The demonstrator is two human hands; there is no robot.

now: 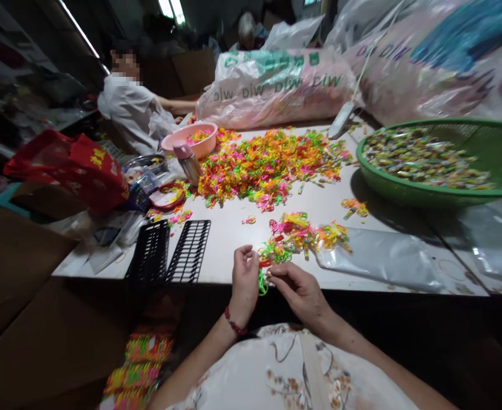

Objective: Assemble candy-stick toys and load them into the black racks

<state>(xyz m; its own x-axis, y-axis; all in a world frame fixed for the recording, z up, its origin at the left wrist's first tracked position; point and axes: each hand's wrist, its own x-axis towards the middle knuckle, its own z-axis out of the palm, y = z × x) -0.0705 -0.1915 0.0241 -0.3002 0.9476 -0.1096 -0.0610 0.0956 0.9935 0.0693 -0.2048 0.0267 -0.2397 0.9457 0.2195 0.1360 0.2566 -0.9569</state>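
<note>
My left hand (246, 278) is at the table's front edge with its fingers curled closed. A bright green looped plastic piece (262, 283) hangs at its fingertips, with a bit of red above it. My right hand (300, 289) pinches a tiny pale or gold-coloured bit (269, 274) against the green piece; its kind is too small to make out. Just beyond both hands lies a small heap of colourful plastic pieces (296, 230). The heap partly covers a flat clear plastic bag (379, 257) on the right.
A large pile of similar pieces (272, 159) spreads behind. Black plastic racks (189, 250) lie left, near a bottle (186, 162) and a pink basin (210, 142). A green basket (404, 196) of small wrapped items stands right. A co-worker (127, 108) sits back left, by stuffed bags (272, 91).
</note>
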